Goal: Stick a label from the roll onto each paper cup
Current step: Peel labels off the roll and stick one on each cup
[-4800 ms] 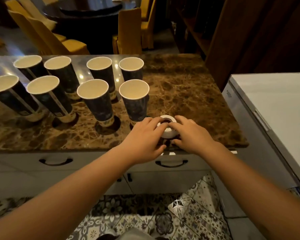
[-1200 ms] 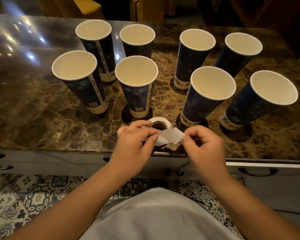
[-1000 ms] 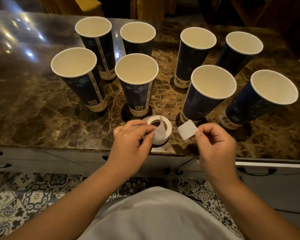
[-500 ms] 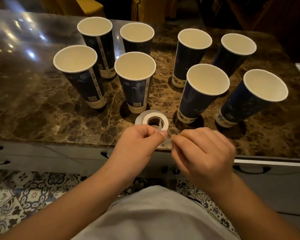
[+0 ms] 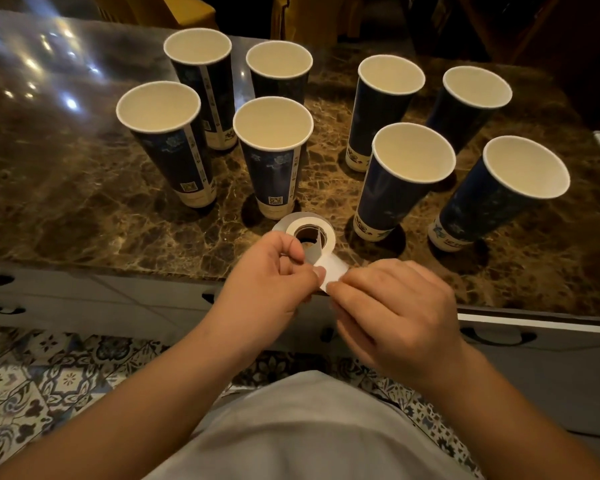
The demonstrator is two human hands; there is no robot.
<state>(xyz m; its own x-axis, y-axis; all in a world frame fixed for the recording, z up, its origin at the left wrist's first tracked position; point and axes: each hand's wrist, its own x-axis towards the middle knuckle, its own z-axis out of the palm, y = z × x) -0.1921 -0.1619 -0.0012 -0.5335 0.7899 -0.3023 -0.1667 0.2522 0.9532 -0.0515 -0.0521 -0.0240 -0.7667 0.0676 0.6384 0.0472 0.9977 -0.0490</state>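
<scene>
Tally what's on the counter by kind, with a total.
Paper cups: 8
Label roll: 1
Loose label pinched between the left hand and right hand: 1
Total: 10

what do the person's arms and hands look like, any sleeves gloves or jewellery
Both forearms are bare right up to the frame edge, with no sleeve showing on either. The left hand and the right hand wear no gloves, and no ring, watch or bracelet shows on the visible sides. Fingernails look short and plain. The only clothing in sight is a light grey garment over the torso, at the bottom of the picture.
</scene>
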